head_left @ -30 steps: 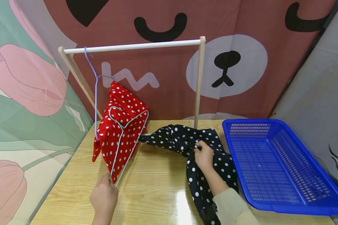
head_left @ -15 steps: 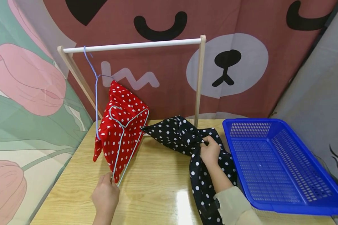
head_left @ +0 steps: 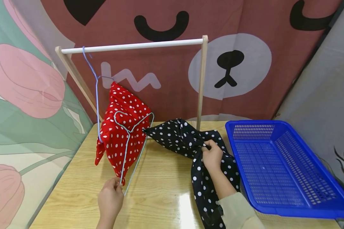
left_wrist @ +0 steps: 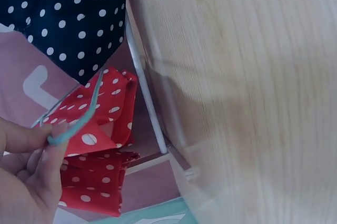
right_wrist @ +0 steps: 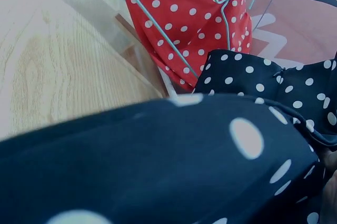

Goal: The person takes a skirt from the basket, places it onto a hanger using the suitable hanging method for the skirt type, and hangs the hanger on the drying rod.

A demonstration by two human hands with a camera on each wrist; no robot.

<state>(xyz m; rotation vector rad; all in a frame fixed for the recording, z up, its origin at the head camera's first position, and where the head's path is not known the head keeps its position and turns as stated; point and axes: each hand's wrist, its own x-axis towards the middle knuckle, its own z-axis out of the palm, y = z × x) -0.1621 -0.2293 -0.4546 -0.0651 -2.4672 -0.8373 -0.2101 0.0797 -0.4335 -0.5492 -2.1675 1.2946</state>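
In the head view my left hand (head_left: 111,197) pinches a light-blue wire hanger (head_left: 129,131) near a lower corner, its hook end pointing up and away. The left wrist view shows thumb and fingers on the hanger's wire (left_wrist: 82,122). My right hand (head_left: 213,157) grips a bunched black cloth with white dots (head_left: 175,136). One pointed corner of this cloth reaches left to the hanger's side; whether they touch is unclear. Black cloth (right_wrist: 158,155) fills much of the right wrist view and hides most of that hand. Behind the held hanger hangs a red dotted cloth (head_left: 117,136).
A wooden rack with a white rod (head_left: 132,46) stands at the back of the table (head_left: 157,194). From the rod's left end hangs a blue-purple hanger (head_left: 96,98) carrying the red cloth. On the right lies a blue plastic basket (head_left: 246,187).
My right hand has lifted the black cloth's left corner slightly up. The left hand has moved a little right with the light-blue hanger. The red cloth stays on the rack.
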